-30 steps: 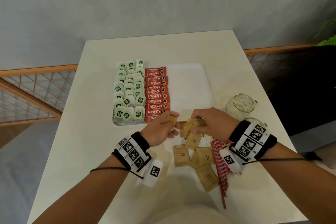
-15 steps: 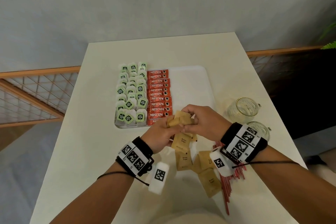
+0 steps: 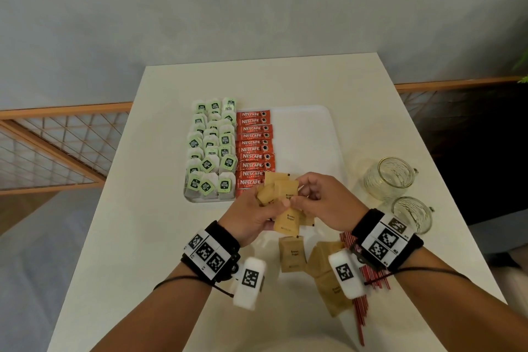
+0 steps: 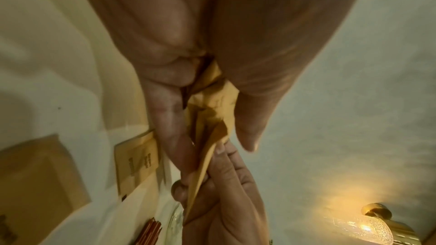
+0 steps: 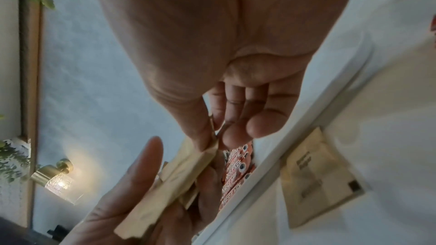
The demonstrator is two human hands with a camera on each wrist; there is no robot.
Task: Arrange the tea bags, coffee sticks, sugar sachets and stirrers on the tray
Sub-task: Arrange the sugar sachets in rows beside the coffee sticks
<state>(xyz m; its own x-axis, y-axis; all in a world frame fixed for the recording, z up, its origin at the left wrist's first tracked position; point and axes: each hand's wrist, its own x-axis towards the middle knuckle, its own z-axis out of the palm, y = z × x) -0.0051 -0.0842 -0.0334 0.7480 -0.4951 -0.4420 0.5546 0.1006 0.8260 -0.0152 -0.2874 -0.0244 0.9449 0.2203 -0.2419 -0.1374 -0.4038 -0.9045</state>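
A white tray (image 3: 308,134) holds rows of green-tagged tea bags (image 3: 211,148) on its left and a column of red coffee sticks (image 3: 254,148) beside them. Just above the tray's near edge my left hand (image 3: 257,208) grips a stack of brown sugar sachets (image 3: 281,191). My right hand (image 3: 320,200) pinches the same stack (image 5: 188,170) from the right. In the left wrist view the sachets (image 4: 212,103) are squeezed between thumb and fingers. More sachets (image 3: 294,253) lie loose on the table below the hands, and red stirrers (image 3: 361,306) lie under my right wrist.
Two glass mugs (image 3: 390,177) (image 3: 411,214) stand right of the tray, near the table's right edge. The tray's right half is bare white. A wooden railing (image 3: 57,114) runs behind the table on both sides.
Both hands have lifted the gathered sugar sachets off the table and carried them away from me, up to the tray's near edge. The stack is squarer now.
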